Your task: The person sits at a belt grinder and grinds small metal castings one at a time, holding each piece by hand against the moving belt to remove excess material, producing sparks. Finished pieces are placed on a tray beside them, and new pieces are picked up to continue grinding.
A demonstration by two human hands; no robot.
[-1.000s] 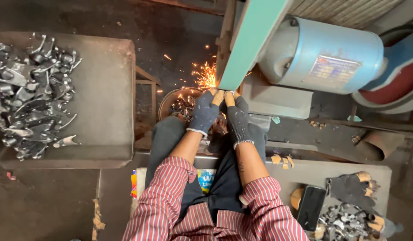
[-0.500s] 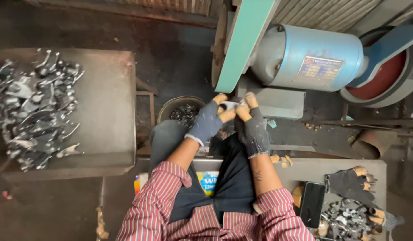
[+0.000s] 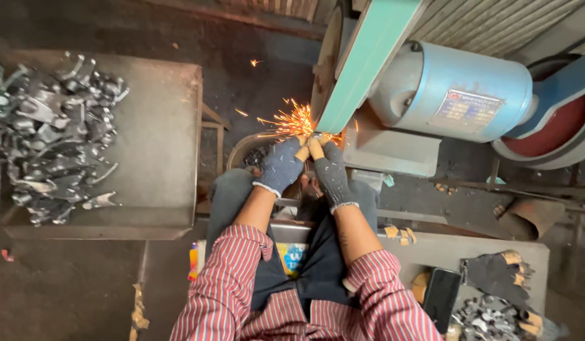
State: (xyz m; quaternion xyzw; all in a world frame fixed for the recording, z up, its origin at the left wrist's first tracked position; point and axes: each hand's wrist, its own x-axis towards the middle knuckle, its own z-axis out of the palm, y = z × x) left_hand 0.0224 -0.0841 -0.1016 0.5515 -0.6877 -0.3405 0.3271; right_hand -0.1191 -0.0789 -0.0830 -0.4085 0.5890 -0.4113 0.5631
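Note:
Both hands wear dark knit gloves with tan fingertips. My left hand (image 3: 280,165) and my right hand (image 3: 330,168) are pinched together on a small metal piece, mostly hidden by the fingers, and press it against the green sanding belt (image 3: 362,60). Orange sparks (image 3: 289,121) fly off to the left from the point of contact. The belt runs up and to the right beside a blue electric motor (image 3: 460,95). My sleeves are red and white striped.
A grey metal tray (image 3: 160,158) on the left holds a heap of shiny metal parts (image 3: 49,132). A round bowl (image 3: 242,151) sits under the hands. At lower right lie a black phone (image 3: 441,297), spare gloves (image 3: 498,275) and more metal parts (image 3: 488,319).
The hands have moved the piece back onto the belt and sparks fly again; half a second ago they were held off it with no sparks.

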